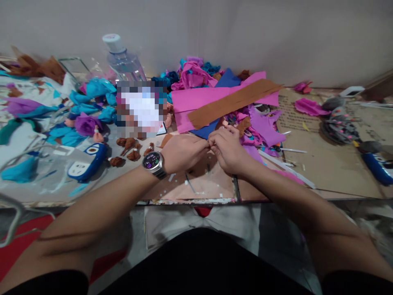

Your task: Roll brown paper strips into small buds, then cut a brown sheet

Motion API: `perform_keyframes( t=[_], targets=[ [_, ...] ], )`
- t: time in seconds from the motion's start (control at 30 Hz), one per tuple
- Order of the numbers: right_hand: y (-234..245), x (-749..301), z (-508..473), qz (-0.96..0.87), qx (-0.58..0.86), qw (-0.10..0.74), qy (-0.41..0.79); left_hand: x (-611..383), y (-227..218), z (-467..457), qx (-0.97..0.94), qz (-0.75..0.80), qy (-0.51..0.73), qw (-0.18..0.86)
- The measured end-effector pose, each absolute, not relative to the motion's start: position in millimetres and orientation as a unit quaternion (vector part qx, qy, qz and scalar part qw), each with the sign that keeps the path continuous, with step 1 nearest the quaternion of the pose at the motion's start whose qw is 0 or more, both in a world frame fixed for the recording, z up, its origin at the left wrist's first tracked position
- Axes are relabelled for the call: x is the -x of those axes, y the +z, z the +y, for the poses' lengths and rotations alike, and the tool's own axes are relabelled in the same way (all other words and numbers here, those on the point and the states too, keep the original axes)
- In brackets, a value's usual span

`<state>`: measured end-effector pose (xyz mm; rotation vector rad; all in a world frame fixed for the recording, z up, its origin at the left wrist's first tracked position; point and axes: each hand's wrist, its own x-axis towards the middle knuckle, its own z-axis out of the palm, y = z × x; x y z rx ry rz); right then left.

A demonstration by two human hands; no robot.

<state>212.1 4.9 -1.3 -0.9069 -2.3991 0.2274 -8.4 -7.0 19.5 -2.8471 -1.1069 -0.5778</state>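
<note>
My left hand (187, 153), with a watch (152, 161) on its wrist, meets my right hand (227, 150) over the front of the table. The fingers of both are drawn into a pinch, fingertips together. Whatever they hold is hidden or too small to make out. Just beyond them lie strips of pink crepe paper (204, 99) and a brown crepe paper strip (233, 102), with some blue paper (206, 132) under these. Several small brown crepe paper bundles (128, 144) rest left of my left hand. Purple paper scraps (265, 125) spread to the right of my right hand.
A clear bottle with a white cap (125, 65) stands at the back, near a pixelated bright patch (144, 108). Blue power strips lie left (87, 162) and far right (379, 166). Turquoise paper flowers (98, 88) crowd the left; flat cardboard (331, 164) covers the right.
</note>
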Motion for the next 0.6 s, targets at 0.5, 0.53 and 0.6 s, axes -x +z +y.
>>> perform_keyframes(
  t=[0.5,0.53,0.6],
  targets=[
    [0.9,-214.0,6.0,-0.895,0.342,0.278,0.065,6.3,15.6,-6.2,0.882,-0.402,-0.217,-0.119],
    [0.5,-213.6,5.7,-0.896,0.341,0.277,0.069,5.8,15.8,-6.7,0.878,-0.401,-0.222,-0.135],
    [0.0,-212.8,5.3,-0.896,0.339,0.276,0.077,5.1,16.5,-7.5,0.869,-0.396,-0.235,-0.179]
  ],
)
